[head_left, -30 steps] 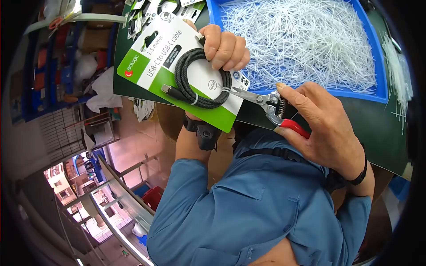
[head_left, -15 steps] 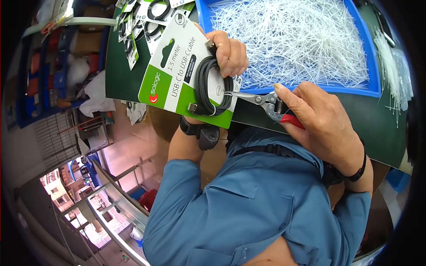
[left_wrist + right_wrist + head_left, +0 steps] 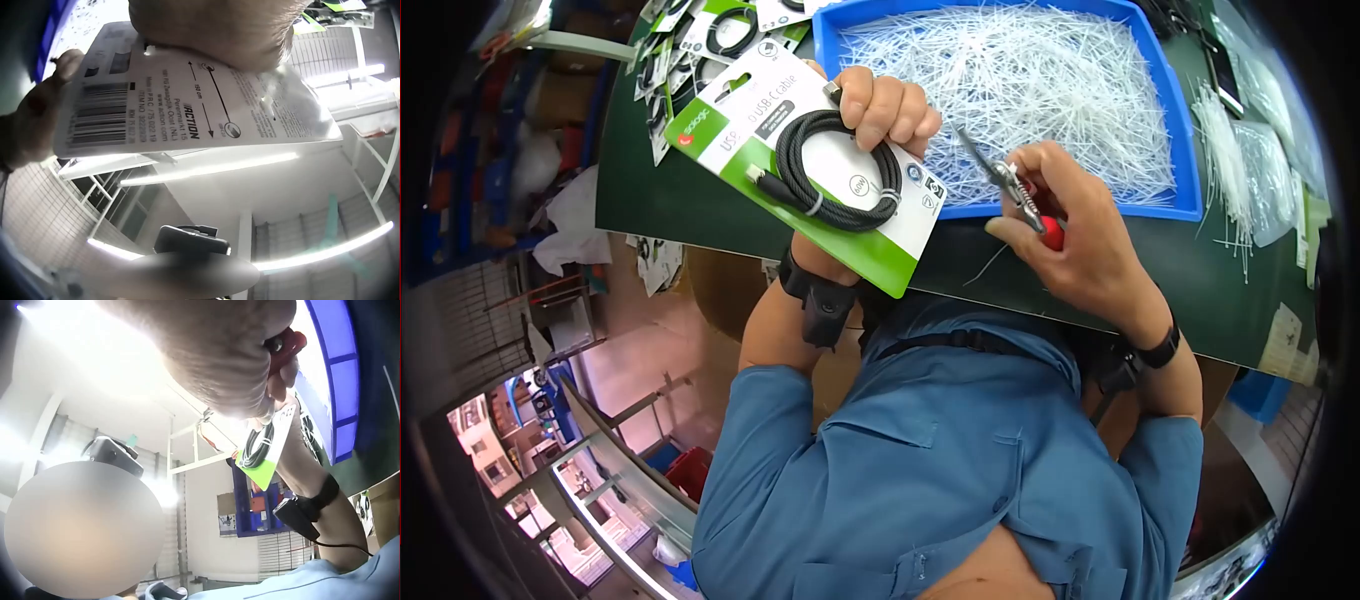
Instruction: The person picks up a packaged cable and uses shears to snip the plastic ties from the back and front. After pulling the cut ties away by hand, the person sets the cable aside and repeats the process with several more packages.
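Note:
The left hand [image 3: 885, 108] grips the upper right edge of a green and white cable card [image 3: 910, 240], fingers curled over its front. A coiled black cable [image 3: 790, 160] lies on the card, held by pale ties at two visible spots. The card's printed back [image 3: 187, 106] faces the left wrist view. The right hand [image 3: 1085, 230] holds red-handled cutters [image 3: 1020, 195], blades pointing up and left, apart from the card. Red also shows on the cutters [image 3: 287, 353] in the right wrist view.
A blue tray [image 3: 1190, 150] full of white plastic strips stands behind the hands. Several carded cables [image 3: 725, 35] pile at the back left of the green table [image 3: 640, 190]. Loose strips [image 3: 1225, 160] and plastic bags [image 3: 1265, 170] lie right. A thin strip [image 3: 985, 265] shows near the front edge.
The cutters have moved away from the cable tie, up from the card, and turned. The card has shifted left and tilted. A thin strip now shows below the right hand.

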Motion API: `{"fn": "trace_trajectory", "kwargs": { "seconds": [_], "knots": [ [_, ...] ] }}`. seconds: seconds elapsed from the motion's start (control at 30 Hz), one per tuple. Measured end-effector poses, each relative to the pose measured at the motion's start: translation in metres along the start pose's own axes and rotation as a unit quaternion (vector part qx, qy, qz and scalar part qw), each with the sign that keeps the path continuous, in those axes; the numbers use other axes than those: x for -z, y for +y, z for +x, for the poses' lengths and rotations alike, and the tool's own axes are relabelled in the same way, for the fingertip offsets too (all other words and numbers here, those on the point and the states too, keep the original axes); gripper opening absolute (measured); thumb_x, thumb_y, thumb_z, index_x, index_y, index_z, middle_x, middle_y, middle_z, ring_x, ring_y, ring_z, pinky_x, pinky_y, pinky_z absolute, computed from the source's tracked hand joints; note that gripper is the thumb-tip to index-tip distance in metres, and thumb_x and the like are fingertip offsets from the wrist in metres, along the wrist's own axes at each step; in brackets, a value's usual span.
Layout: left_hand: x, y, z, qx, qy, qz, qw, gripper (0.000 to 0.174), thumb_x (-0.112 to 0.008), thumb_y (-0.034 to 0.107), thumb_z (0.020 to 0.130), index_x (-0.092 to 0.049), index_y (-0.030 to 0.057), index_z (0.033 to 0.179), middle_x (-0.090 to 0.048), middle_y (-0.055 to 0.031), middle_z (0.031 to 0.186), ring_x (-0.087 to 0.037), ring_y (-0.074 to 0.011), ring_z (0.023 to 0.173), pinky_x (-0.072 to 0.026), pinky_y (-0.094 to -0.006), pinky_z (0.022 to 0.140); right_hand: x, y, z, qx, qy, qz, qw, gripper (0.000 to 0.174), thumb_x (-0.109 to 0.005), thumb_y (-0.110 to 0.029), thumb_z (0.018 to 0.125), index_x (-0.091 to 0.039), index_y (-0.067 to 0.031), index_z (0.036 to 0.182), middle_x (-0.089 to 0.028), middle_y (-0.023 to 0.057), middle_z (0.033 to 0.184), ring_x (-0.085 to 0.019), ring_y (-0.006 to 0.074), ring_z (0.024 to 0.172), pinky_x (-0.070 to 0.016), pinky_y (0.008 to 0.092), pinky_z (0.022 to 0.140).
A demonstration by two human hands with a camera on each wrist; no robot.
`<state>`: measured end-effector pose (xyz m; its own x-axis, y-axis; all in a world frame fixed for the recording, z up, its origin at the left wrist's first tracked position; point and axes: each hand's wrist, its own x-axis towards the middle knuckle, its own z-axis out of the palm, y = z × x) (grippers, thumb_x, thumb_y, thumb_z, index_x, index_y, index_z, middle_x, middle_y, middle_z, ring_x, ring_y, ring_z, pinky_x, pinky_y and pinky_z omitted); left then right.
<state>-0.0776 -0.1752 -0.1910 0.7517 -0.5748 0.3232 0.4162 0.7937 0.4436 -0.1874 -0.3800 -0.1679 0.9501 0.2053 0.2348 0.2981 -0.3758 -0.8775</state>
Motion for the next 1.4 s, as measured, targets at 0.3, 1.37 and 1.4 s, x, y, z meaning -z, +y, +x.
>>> {"fn": "trace_trajectory", "kwargs": {
  "seconds": [0.3,1.37,1.4],
  "knots": [
    [0.015,-0.03,-0.004,-0.011,0.033,-0.12,0.992,0.034,-0.042,0.034,0.112,-0.059,0.0142,0.091,-0.06,0.0008,0.078,-0.056,-0.0198,0.091,-0.0416,-0.0379,0.104,-0.022,0.007,0.032,0.198,0.059,0.009,0.978,0.036,-0.085,-0.005,0.081,-0.059,-0.0055,0.106,-0.072,0.0063,0.092,-0.064,0.0191,0.076,-0.052,0.0301,0.072],
    [0.012,0.018,0.001,-0.05,0.062,-0.182,0.98,0.035,-0.038,0.025,0.109,-0.042,0.0146,0.076,-0.04,0.0028,0.066,-0.037,-0.0133,0.067,-0.0372,-0.0314,0.082,-0.021,0.004,0.01,0.183,-0.001,0.094,0.979,0.032,-0.081,0.004,0.083,-0.057,-0.0025,0.102,-0.069,0.0083,0.087,-0.066,0.0216,0.076,-0.0528,0.0333,0.074],
    [0.018,0.038,-0.002,-0.048,0.065,-0.183,0.98,0.035,-0.038,0.025,0.109,-0.042,0.0146,0.076,-0.04,0.0028,0.066,-0.037,-0.0133,0.067,-0.0372,-0.0314,0.082,-0.017,0.003,0.007,0.184,-0.015,0.099,0.978,0.03,-0.081,0.003,0.084,-0.057,-0.0024,0.102,-0.069,0.0082,0.087,-0.065,0.021,0.076,-0.0526,0.033,0.073]
  ]
}}
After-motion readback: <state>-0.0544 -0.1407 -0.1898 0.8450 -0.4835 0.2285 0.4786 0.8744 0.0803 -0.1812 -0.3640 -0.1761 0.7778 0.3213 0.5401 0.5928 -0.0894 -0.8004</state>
